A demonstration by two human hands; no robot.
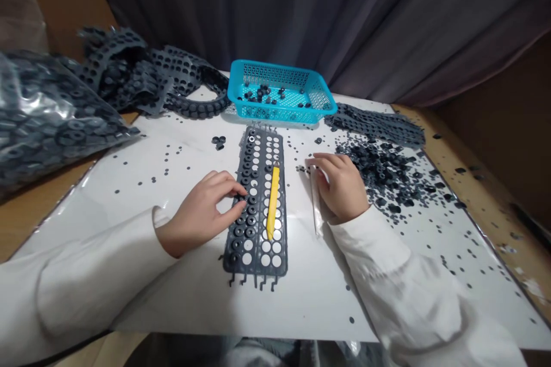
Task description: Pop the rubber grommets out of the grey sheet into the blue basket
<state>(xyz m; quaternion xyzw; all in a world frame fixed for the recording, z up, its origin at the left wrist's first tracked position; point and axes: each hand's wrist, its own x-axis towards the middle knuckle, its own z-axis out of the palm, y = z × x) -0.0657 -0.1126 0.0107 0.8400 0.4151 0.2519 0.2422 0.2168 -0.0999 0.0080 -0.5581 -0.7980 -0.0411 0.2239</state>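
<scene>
A dark rubber sheet (258, 200) with rows of round holes lies lengthwise before me on the white table. Black rubber rings (239, 231) fill much of its left side, while white shows through most holes on the right. My left hand (202, 212) reaches over the left edge, thumb and forefinger pinched at a black ring in the rows. On the sheet's right half rests a yellow pen-like tool (272, 203), touched by neither hand. My right hand (342, 186) lies right of the sheet with fingers curled, beside a narrow whitish strip (315, 206); its fingertips' contents are hidden.
Behind the sheet stands a blue basket (282, 112) with several black pieces inside. A clear bag of black rings (55, 109) and perforated sheets (172, 77) sit left. At right are a pile of black scraps (383, 172) and stacked strips (376, 124).
</scene>
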